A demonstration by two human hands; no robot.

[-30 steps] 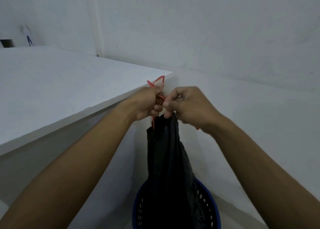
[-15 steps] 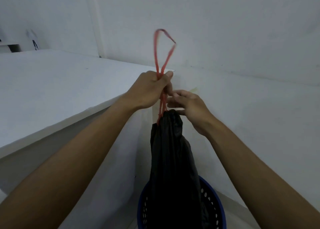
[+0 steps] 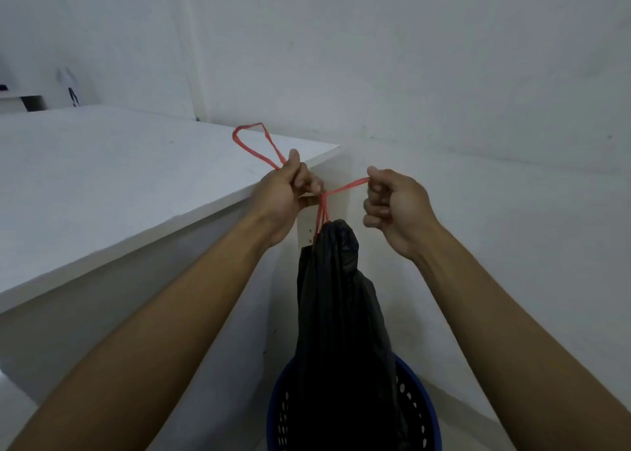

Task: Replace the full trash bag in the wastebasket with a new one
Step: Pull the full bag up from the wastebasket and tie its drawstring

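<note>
A black trash bag point(image 3: 336, 314) hangs gathered at its neck, its lower part inside a blue perforated wastebasket point(image 3: 418, 406) at the bottom. A red drawstring point(image 3: 322, 208) rises from the neck and splits into two strands. My left hand point(image 3: 283, 194) is closed on one strand, whose loop point(image 3: 251, 143) sticks up to the left. My right hand point(image 3: 392, 205) is closed on the other strand, which runs taut to the right. The two hands are apart, above the bag.
A white table point(image 3: 119, 184) fills the left, its corner just behind my left hand and its side panel point(image 3: 307, 222) beside the bag. White walls point(image 3: 444, 92) close off the back and right. The wastebasket stands in the corner between table and wall.
The hands were together at the bag's neck. They have moved apart, left and right, pulling the red drawstring strands sideways. The tall loop above my left hand now leans left and lower.
</note>
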